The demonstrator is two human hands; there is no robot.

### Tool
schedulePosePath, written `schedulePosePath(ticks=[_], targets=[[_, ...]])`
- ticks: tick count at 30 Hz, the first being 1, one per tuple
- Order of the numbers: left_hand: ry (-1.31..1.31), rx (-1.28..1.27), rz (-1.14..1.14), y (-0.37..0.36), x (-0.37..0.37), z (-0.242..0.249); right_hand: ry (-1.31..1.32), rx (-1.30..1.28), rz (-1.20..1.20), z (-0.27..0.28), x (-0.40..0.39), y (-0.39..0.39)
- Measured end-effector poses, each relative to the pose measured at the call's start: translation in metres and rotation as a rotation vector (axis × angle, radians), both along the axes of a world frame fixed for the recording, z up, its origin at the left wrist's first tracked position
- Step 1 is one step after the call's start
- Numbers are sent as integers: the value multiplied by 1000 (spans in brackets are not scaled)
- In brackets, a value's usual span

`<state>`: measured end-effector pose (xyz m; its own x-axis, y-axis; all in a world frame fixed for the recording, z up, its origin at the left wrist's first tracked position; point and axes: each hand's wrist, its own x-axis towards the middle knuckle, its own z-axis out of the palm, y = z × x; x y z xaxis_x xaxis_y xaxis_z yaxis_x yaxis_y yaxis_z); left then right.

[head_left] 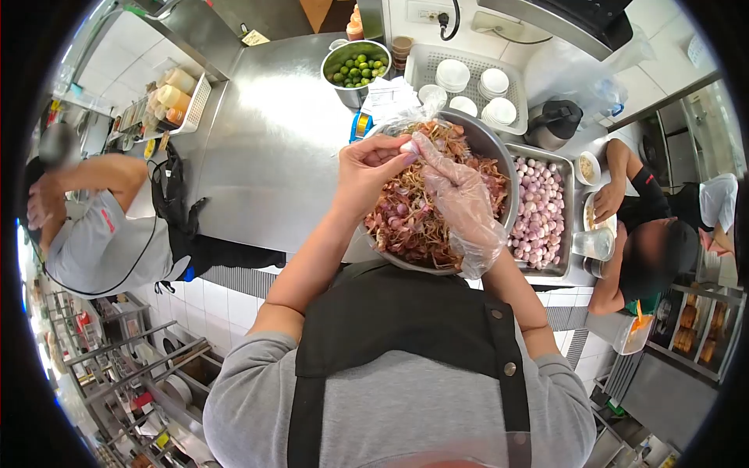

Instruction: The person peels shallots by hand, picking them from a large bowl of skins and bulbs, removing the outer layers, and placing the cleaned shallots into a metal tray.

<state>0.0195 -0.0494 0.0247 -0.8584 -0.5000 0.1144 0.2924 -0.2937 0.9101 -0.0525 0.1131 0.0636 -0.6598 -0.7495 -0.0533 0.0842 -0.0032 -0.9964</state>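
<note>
My left hand (pixel 370 168) is bare, its fingers closed in a pinch at a small pale shallot (pixel 409 147). From the other side, my right hand (pixel 462 199), in a clear plastic glove, has its fingertips on the same shallot. Both hands are over a large metal bowl (pixel 511 175) heaped with shallot skins, dry roots and some reddish shallots (pixel 406 226). To the right of the bowl stands a steel tray (pixel 570 226) full of peeled pink-white shallots (pixel 537 207).
Behind the bowl are a metal pot (pixel 353 95) of green limes, papers (pixel 390 100) and a basket (pixel 421 58) of white cups. A dark jug (pixel 555 123) stands behind the tray. Co-workers stand at both sides; the right one's hand (pixel 608 200) is at a white dish. Steel counter (pixel 265 156) extends left.
</note>
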Motion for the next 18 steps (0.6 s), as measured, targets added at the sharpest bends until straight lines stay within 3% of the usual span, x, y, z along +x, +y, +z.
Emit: schedulePosePath(ticks=[2,4,10,12,16,18], targets=[[17,2,31,8,-2,-4,20,17,-13,-3,1,0],[43,6,55,11,-3,-8,-286,-88,-27,-7,-1,0],[49,108,10,16,-10,-4,-592,-174,2,3,-10,16],[62,258,-80,16,-10,-4,-482,-131,-40,7,-3,10],[48,218,-54,16,-10,-5,-170,-21,-60,0,0,8],[-68,-17,-37,10,-7,-4,-114,-21,-11,0,-2,12]])
